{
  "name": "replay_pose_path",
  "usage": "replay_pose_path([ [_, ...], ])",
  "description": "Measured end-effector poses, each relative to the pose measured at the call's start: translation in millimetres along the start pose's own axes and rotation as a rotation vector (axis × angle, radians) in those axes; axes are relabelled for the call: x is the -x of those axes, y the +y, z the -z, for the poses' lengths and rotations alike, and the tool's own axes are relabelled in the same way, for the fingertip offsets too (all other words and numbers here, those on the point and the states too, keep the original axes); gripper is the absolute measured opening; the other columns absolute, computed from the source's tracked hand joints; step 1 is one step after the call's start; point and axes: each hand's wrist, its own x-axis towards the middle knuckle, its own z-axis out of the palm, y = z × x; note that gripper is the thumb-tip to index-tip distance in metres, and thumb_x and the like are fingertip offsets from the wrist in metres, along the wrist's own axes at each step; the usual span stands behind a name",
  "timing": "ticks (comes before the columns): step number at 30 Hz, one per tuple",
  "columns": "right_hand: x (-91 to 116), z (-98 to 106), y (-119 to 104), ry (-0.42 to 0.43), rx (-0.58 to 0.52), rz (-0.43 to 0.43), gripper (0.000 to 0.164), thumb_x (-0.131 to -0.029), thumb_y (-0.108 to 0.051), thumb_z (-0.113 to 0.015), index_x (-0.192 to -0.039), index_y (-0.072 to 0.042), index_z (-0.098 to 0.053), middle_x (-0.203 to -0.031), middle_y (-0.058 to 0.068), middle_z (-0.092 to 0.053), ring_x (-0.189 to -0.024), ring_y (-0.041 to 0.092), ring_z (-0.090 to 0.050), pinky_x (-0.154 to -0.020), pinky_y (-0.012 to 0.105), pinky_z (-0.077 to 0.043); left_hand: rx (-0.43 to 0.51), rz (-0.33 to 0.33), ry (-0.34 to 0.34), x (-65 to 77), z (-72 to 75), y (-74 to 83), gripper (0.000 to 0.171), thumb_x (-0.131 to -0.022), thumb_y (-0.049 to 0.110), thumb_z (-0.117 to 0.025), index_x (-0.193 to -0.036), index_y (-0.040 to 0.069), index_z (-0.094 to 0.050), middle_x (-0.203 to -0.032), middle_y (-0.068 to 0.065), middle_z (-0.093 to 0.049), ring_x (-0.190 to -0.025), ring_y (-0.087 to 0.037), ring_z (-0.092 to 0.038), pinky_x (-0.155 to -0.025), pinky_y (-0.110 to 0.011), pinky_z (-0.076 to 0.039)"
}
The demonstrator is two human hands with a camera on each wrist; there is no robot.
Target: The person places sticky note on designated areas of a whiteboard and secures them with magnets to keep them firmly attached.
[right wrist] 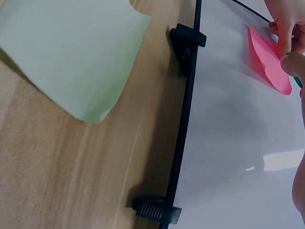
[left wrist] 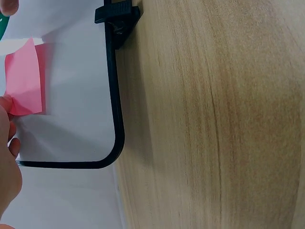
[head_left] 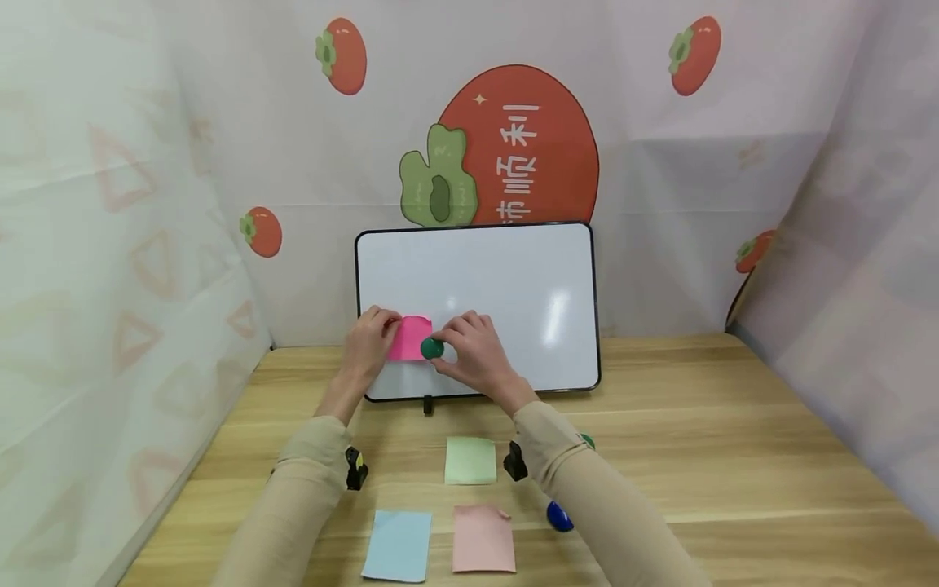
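A bright pink sticky note (head_left: 411, 337) lies against the lower left of a black-framed whiteboard (head_left: 506, 277). My left hand (head_left: 369, 342) pinches the note's left edge between thumb and fingers. From the other side, my right hand (head_left: 475, 349) grips a round green magnet (head_left: 432, 349), which overlaps the note's lower right corner in the head view. In the left wrist view the pink note (left wrist: 25, 78) stands slightly off the board at its free edge, casting a shadow. The right wrist view shows the pink note (right wrist: 269, 62) partly behind the fingers.
On the wooden table (head_left: 682, 456) lie a light green note (head_left: 470, 461), a blue note (head_left: 398, 546) and a pale pink note (head_left: 484, 540). A blue magnet (head_left: 559, 516) sits beside my right sleeve, and another green magnet (head_left: 588, 441) peeks out behind it. Black clip feet (right wrist: 156, 209) support the board.
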Motion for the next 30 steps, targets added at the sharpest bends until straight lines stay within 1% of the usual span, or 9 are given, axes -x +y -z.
replay_pose_path([
  [3,-13.2,-10.1,-8.7,-0.014,0.021,-0.025,0.033,-0.081,-0.035,-0.081,-0.107,-0.015,-0.074,-0.099,0.002,-0.067,-0.095,0.021,-0.055,-0.083,0.038,-0.042,-0.016,0.018,0.001,3.5,6.8,-5.8,0.008,-0.09,0.001,-0.07,-0.097,0.0,-0.072,-0.087,-0.014,-0.066,-0.079,-0.027,-0.064,-0.072,-0.039,-0.057],
  [6,-22.3,-16.8,-14.0,-0.039,0.046,-0.054,0.034,-0.082,-0.037,-0.079,-0.107,-0.015,-0.074,-0.1,0.002,-0.067,-0.095,0.021,-0.055,-0.083,0.038,-0.043,-0.023,0.028,-0.026,5.2,11.1,-7.1,0.009,-0.092,0.004,-0.069,-0.1,0.0,-0.071,-0.089,-0.014,-0.067,-0.081,-0.027,-0.065,-0.073,-0.039,-0.057],
  [10,-31.0,-18.6,-12.0,-0.057,0.098,-0.091,0.036,-0.082,-0.038,-0.079,-0.109,-0.015,-0.075,-0.102,0.002,-0.068,-0.095,0.022,-0.056,-0.082,0.038,-0.043,-0.029,0.034,-0.063,1.8,8.2,-3.7,0.011,-0.093,0.007,-0.068,-0.103,0.002,-0.07,-0.092,-0.013,-0.068,-0.083,-0.025,-0.065,-0.075,-0.037,-0.058],
  [13,-36.5,-18.7,-8.2,-0.072,0.12,-0.111,0.036,-0.083,-0.039,-0.078,-0.111,-0.017,-0.075,-0.103,0.002,-0.068,-0.096,0.022,-0.056,-0.083,0.038,-0.044,-0.019,0.028,-0.064,-1.3,5.3,-1.2,0.011,-0.093,0.008,-0.069,-0.102,0.002,-0.07,-0.092,-0.013,-0.068,-0.082,-0.025,-0.064,-0.073,-0.036,-0.057],
  [16,-40.8,-21.2,-6.6,-0.091,0.131,-0.134,0.036,-0.085,-0.039,-0.077,-0.113,-0.017,-0.074,-0.104,0.002,-0.068,-0.096,0.022,-0.056,-0.084,0.038,-0.044,-0.013,0.019,-0.058,-1.7,5.3,-1.3,0.01,-0.093,0.007,-0.069,-0.101,0.002,-0.07,-0.091,-0.013,-0.068,-0.081,-0.025,-0.064,-0.071,-0.036,-0.057],
  [20,-44.8,-26.5,-7.2,-0.087,0.147,-0.155,0.037,-0.085,-0.041,-0.077,-0.113,-0.017,-0.073,-0.104,0.002,-0.069,-0.096,0.021,-0.057,-0.083,0.037,-0.044,-0.01,0.01,-0.053,0.5,7.4,-2.9,0.01,-0.092,0.006,-0.069,-0.101,0.002,-0.07,-0.089,-0.013,-0.068,-0.079,-0.025,-0.064,-0.069,-0.036,-0.056],
  [30,-48.5,-35.9,-7.1,-0.081,0.206,-0.187,0.035,-0.085,-0.041,-0.077,-0.113,-0.019,-0.074,-0.102,0.0,-0.067,-0.095,0.02,-0.057,-0.082,0.036,-0.043,-0.005,0.004,-0.063,-1.6,7.8,-3.5,0.01,-0.093,0.008,-0.069,-0.102,0.004,-0.071,-0.092,-0.012,-0.069,-0.084,-0.025,-0.067,-0.074,-0.036,-0.057],
])
